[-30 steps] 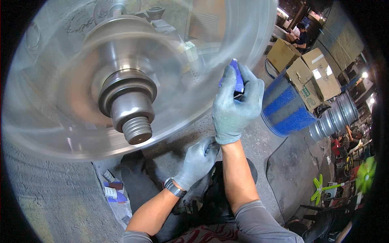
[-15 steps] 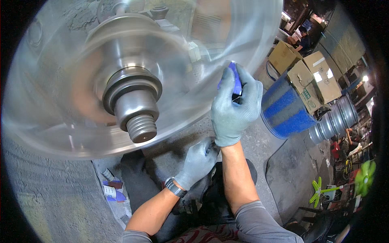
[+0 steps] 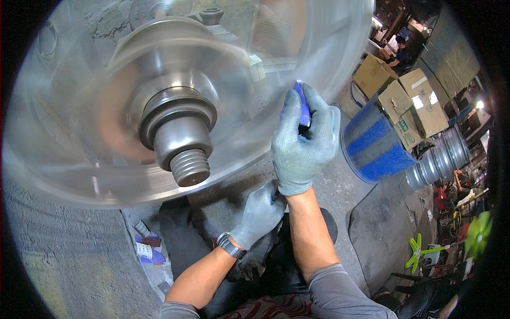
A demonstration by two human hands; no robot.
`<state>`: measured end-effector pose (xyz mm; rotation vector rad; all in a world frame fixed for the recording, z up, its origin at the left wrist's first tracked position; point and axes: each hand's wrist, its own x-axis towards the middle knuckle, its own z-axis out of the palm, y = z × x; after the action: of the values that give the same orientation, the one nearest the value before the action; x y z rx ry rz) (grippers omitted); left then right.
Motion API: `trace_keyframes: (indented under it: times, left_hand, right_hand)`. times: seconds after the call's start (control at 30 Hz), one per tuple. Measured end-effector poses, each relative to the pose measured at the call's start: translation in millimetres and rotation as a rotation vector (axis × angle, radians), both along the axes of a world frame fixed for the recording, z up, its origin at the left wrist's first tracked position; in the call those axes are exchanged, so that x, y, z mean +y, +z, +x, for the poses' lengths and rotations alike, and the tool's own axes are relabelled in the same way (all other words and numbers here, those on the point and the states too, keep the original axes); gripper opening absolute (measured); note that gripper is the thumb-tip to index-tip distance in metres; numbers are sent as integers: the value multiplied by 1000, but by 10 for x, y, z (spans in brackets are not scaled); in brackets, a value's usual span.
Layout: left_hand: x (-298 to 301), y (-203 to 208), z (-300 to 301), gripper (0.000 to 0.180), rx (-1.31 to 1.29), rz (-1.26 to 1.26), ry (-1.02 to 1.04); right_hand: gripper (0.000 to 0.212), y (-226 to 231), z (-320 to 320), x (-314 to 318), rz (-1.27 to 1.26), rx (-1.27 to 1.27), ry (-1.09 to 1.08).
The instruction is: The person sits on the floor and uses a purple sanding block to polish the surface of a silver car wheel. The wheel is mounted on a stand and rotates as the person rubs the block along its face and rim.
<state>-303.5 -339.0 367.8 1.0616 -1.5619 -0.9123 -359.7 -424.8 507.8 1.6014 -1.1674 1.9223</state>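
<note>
A metal wheel [image 3: 234, 175] spins, blurred, around a threaded steel spindle [image 3: 183, 137] at the upper left. My right hand [image 3: 304, 146], in a grey knit glove, is closed on a folded piece of blue-purple sandpaper [image 3: 304, 109]. Thumb and fingers pinch it against the wheel's right side, where the blur hides the exact contact. Just below my right wrist is my gloved left hand [image 3: 260, 212], with a watch [image 3: 230, 245] on its wrist. Its fingers are curled closed, and whatever they may hold is hidden.
Right of the wheel stands a blue bin [image 3: 374, 141] topped with open cardboard boxes [image 3: 417, 103]. Stacked metal rims [image 3: 443, 157] lie beyond. Blue-backed sandpaper pieces [image 3: 151, 252] lie at lower left. A green fan [image 3: 478, 234] and other people are farther right.
My right hand has shifted slightly left with the sandpaper, along the wheel's side. The wheel keeps spinning. My left hand stays nearly in place.
</note>
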Motion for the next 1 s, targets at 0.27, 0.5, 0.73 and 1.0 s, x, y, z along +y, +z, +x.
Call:
trace_keyframes:
  times: [0.27, 0.5, 0.73, 1.0]
  left_hand:
    - [-9, -36, -6, 21, -24, -3, -17]
    - [-42, -144, 42, 14, -145, -76, -28]
    - [-47, -176, 28, 13, -195, -217, -16]
    - [-58, -222, 1, 12, -166, -248, 17]
  right_hand:
    - [22, -5, 34, 9, 3, 5, 0]
    - [27, -39, 88, 17, -9, 47, 34]
    - [28, -52, 93, -18, -37, 95, 19]
    - [28, -58, 133, -3, -23, 92, 27]
